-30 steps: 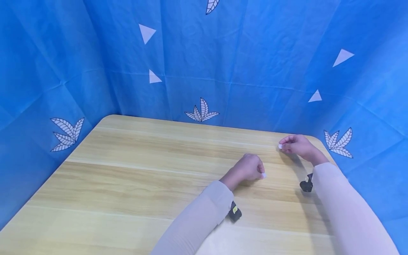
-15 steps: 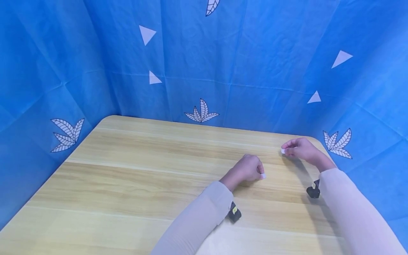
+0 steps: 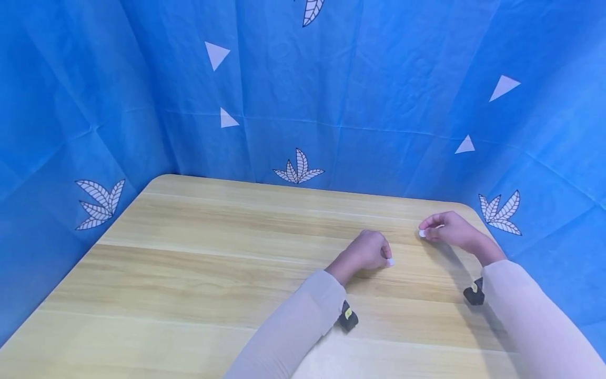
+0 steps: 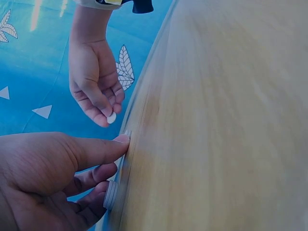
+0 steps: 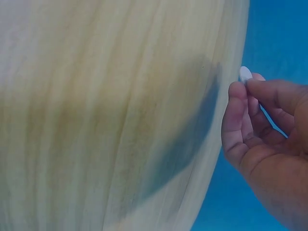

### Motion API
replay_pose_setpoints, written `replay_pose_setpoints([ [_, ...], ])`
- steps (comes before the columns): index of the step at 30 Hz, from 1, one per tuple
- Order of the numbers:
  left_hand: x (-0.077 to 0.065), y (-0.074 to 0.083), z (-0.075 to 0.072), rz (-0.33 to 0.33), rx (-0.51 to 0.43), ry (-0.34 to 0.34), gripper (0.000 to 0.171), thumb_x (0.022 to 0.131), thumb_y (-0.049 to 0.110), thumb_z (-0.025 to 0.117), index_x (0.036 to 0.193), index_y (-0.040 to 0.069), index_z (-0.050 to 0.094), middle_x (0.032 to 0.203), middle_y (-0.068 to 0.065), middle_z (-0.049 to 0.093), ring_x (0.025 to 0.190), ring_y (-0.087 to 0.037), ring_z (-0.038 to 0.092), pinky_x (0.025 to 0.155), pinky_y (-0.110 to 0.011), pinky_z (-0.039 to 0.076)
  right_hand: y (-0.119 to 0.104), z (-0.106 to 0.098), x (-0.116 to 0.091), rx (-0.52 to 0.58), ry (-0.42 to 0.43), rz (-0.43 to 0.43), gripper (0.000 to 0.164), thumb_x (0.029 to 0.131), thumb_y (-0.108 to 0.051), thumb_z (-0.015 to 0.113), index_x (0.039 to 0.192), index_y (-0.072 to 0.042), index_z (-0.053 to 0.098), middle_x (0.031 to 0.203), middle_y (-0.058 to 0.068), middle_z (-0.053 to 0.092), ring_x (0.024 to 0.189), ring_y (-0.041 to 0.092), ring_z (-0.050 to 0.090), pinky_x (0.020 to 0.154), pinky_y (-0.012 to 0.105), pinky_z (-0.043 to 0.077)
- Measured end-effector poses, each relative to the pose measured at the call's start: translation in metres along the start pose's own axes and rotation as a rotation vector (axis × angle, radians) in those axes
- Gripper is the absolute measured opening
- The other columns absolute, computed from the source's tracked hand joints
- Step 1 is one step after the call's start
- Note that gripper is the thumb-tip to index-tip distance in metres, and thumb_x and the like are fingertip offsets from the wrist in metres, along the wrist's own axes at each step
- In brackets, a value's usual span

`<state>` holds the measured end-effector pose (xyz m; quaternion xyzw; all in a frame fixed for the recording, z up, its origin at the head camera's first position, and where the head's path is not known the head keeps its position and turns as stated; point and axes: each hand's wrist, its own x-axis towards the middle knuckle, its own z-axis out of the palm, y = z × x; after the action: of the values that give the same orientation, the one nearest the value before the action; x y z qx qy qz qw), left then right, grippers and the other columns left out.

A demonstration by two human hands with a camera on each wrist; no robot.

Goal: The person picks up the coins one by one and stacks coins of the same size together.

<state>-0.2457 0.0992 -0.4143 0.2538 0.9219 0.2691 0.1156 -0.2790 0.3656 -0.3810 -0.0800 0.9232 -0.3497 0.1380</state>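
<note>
My right hand (image 3: 452,230) pinches a small white disc (image 5: 245,74) between thumb and fingertips, over the table's right side. The same disc also shows below the right hand in the left wrist view. My left hand (image 3: 369,250) is low over the table with bent fingers; a small white piece (image 3: 390,262) sits at its fingertips. In the left wrist view the left thumb (image 4: 103,150) has a pale thin edge (image 4: 129,134) at its tip. A short stack of white discs (image 4: 110,195) stands right at the other left fingertips, partly covered by them.
The wood-grain table (image 3: 213,252) has a rounded back right corner near the right hand. A blue curtain (image 3: 284,79) with white triangles and leaf prints hangs along the back and sides. Black wrist cameras (image 3: 348,317) sit under both sleeves.
My right hand has come back toward me and a little to the right, carrying the white disc. The left hand has stayed almost in place with the white piece.
</note>
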Motion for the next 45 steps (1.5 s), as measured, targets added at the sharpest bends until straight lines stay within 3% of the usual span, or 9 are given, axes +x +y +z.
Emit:
replay_pose_setpoints([
  [10, 0.001, 0.0, 0.001, 0.005, -0.002, 0.001, 0.009, 0.09, 0.033, 0.081, 0.083, 0.028, 0.078, 0.078, 0.02, 0.063, 0.108, -0.008, 0.054, 0.106, -0.025, 0.039, -0.003, 0.007, -0.008, -0.036, -0.037, -0.043, 0.023, 0.093, -0.008, 0.071, 0.114, 0.001, 0.071, 0.11, 0.013, 0.071, 0.098, 0.022, 0.061, 0.081, 0.026, 0.052],
  [17, 0.002, -0.002, 0.003, 0.012, 0.007, 0.0, 0.009, 0.09, 0.033, 0.081, 0.083, 0.028, 0.078, 0.077, 0.02, 0.063, 0.11, -0.009, 0.055, 0.109, -0.025, 0.037, -0.011, 0.014, -0.015, -0.053, -0.058, -0.105, 0.02, 0.093, -0.007, 0.07, 0.112, 0.001, 0.072, 0.108, 0.012, 0.072, 0.095, 0.02, 0.062, 0.08, 0.029, 0.053],
  [23, 0.004, -0.004, 0.002, 0.025, -0.002, -0.004, 0.006, 0.09, 0.031, 0.082, 0.086, 0.026, 0.079, 0.078, 0.02, 0.063, 0.098, -0.006, 0.055, 0.097, -0.024, 0.044, -0.02, 0.021, -0.019, -0.08, -0.069, -0.143, 0.02, 0.094, -0.01, 0.072, 0.112, 0.0, 0.072, 0.108, 0.01, 0.072, 0.095, 0.02, 0.06, 0.079, 0.031, 0.051],
  [36, 0.006, -0.005, 0.004, 0.025, -0.017, -0.004, 0.006, 0.088, 0.028, 0.083, 0.085, 0.026, 0.078, 0.078, 0.019, 0.063, 0.09, -0.003, 0.054, 0.09, -0.023, 0.046, -0.027, 0.038, -0.024, -0.003, -0.141, -0.162, 0.015, 0.093, -0.007, 0.072, 0.107, 0.0, 0.072, 0.105, 0.011, 0.073, 0.086, 0.019, 0.061, 0.071, 0.03, 0.052],
  [45, 0.004, -0.005, 0.002, 0.041, -0.024, -0.003, 0.005, 0.088, 0.027, 0.083, 0.087, 0.024, 0.079, 0.078, 0.019, 0.064, 0.089, -0.004, 0.055, 0.09, -0.023, 0.046, -0.036, 0.052, -0.028, 0.001, -0.154, -0.202, 0.015, 0.094, -0.008, 0.072, 0.107, -0.001, 0.072, 0.103, 0.009, 0.073, 0.089, 0.02, 0.065, 0.076, 0.029, 0.054],
])
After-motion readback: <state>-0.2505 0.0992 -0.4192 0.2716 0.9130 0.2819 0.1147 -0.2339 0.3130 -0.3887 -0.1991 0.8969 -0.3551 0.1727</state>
